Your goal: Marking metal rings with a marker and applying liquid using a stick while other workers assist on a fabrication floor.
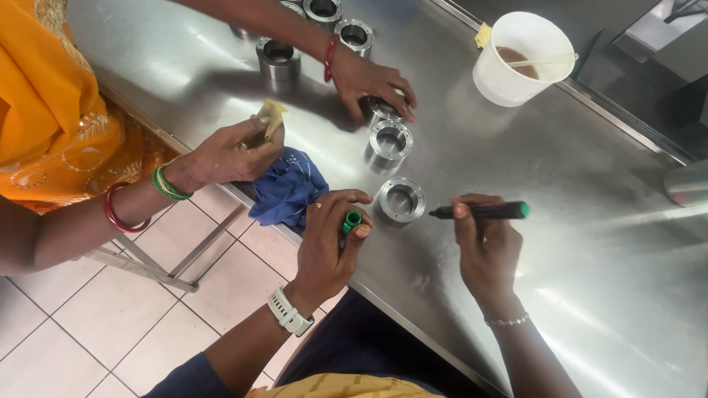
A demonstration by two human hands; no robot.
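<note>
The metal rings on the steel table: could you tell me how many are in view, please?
7, perhaps more. One by the left hand; one behind it; one under a co-worker's hand; four at the far edge, partly hidden by an arm.

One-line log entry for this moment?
left hand: holds green cap | right hand: holds uncapped marker | metal ring: on steel table, between hands

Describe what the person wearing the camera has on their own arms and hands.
The left hand has a white-strapped watch at the wrist, a small ring on one finger, and a dark blue sleeve higher up the arm. The right hand has a thin beaded silver bracelet; that forearm is bare.
</note>
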